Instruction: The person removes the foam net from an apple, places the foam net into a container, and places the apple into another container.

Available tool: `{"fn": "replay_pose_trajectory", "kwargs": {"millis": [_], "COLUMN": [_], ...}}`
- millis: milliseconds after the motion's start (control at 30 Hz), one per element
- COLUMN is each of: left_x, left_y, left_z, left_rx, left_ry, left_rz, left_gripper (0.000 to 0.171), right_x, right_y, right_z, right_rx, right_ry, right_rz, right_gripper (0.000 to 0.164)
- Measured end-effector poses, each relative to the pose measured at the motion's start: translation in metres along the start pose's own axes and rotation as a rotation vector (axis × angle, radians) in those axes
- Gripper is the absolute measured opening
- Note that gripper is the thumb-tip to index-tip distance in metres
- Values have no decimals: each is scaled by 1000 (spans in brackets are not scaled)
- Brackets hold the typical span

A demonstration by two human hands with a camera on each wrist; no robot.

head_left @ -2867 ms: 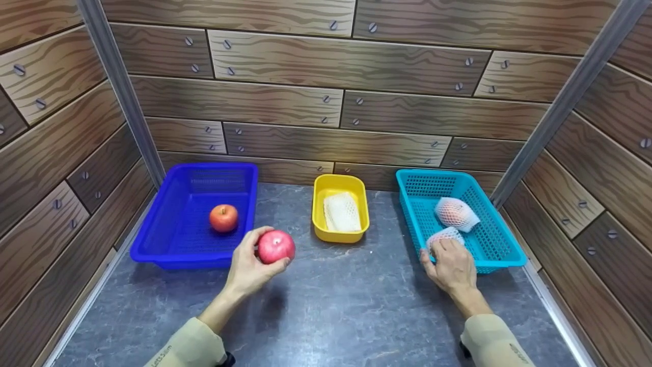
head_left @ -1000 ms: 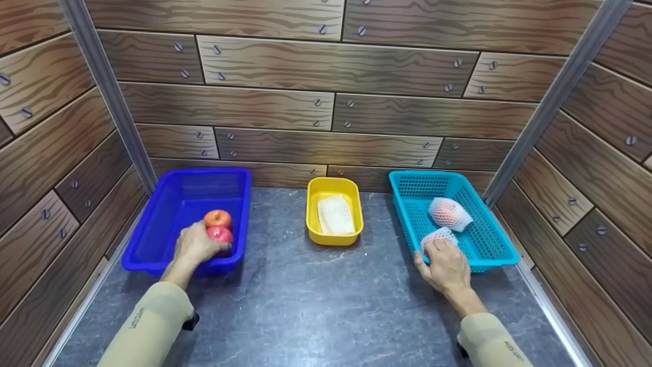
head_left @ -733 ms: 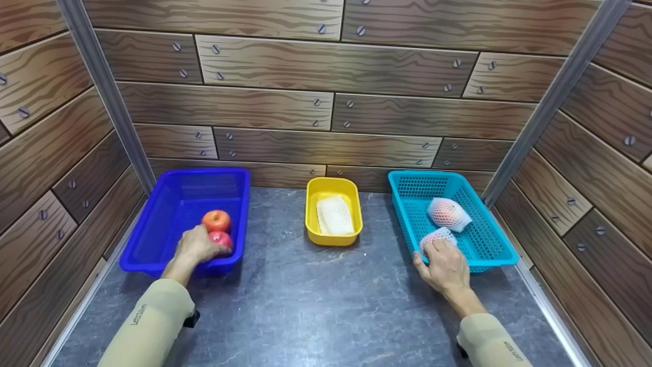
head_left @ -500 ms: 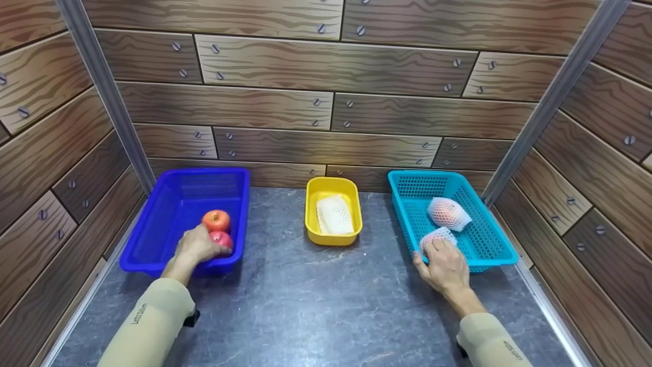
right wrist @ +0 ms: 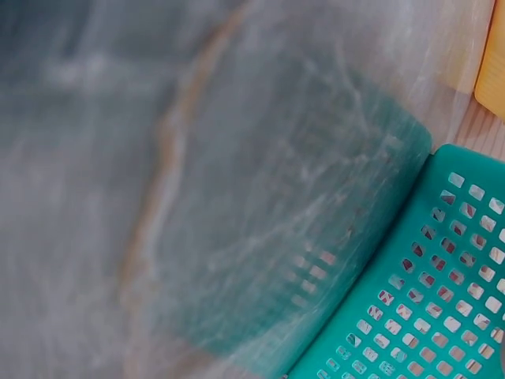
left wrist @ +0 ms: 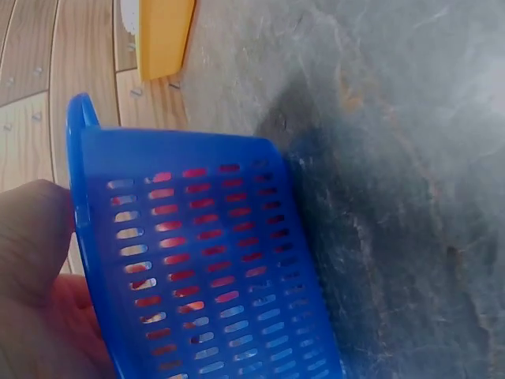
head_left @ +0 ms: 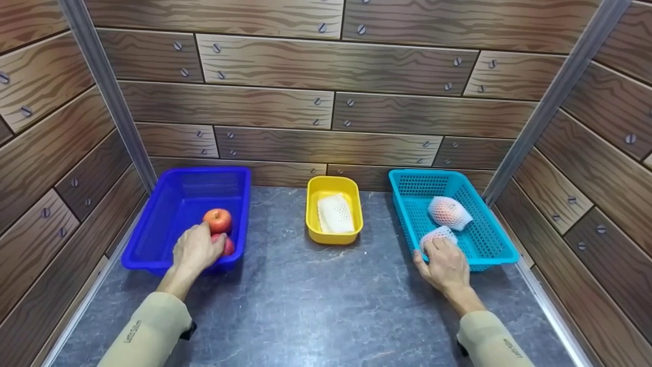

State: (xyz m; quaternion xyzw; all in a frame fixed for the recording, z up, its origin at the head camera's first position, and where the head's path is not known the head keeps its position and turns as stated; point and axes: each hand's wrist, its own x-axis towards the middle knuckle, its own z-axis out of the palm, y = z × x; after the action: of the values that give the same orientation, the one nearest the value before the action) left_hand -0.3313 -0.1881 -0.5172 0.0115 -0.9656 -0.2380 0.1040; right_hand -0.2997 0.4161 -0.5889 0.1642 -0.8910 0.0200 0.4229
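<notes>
In the head view, a red apple (head_left: 228, 246) sits in the blue basket (head_left: 168, 219), beside an orange-red apple (head_left: 218, 220). My left hand (head_left: 196, 248) is just over the nearer apple, its fingers loosely bent and partly covering it; the left wrist view shows the hand at the rim and red fruit (left wrist: 209, 233) low behind the slots. On the right, my right hand (head_left: 446, 265) reaches over the near corner of the teal basket (head_left: 491, 237), fingers curled on a foam-netted apple (head_left: 441, 235). The hand hides most of that one. Behind it lies another foam-netted apple (head_left: 450, 212).
Between the baskets stands a yellow bin (head_left: 334, 238) holding a folded white foam net (head_left: 335, 214). A grey marbled tabletop (head_left: 316, 300) runs across the front. Wood-patterned walls (head_left: 285, 107) with metal corner posts (head_left: 552, 102) close in the back and sides.
The left hand carried the red apple leftward into the blue basket; it has since shifted slightly, loosening round the apple. The right hand has stayed on the netted apple.
</notes>
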Motion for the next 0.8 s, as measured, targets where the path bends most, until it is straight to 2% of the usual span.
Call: {"fn": "replay_pose_trajectory", "kwargs": {"millis": [300, 600, 700, 800], "left_x": [-19, -37, -40, -44], "left_y": [8, 3, -1, -5], "left_z": [13, 42, 50, 58], "left_rx": [50, 48, 66, 89], "left_ry": [248, 502, 556, 573], "left_rz": [181, 378, 431, 457], "left_gripper": [46, 38, 34, 33], "right_x": [0, 2, 2, 0], "right_y": [0, 0, 0, -1], "right_z": [-1, -1, -2, -2], "right_rx": [13, 15, 17, 17], "right_ry": [-6, -14, -27, -46], "right_rz": [6, 10, 22, 36], "right_gripper": [34, 32, 32, 33]}}
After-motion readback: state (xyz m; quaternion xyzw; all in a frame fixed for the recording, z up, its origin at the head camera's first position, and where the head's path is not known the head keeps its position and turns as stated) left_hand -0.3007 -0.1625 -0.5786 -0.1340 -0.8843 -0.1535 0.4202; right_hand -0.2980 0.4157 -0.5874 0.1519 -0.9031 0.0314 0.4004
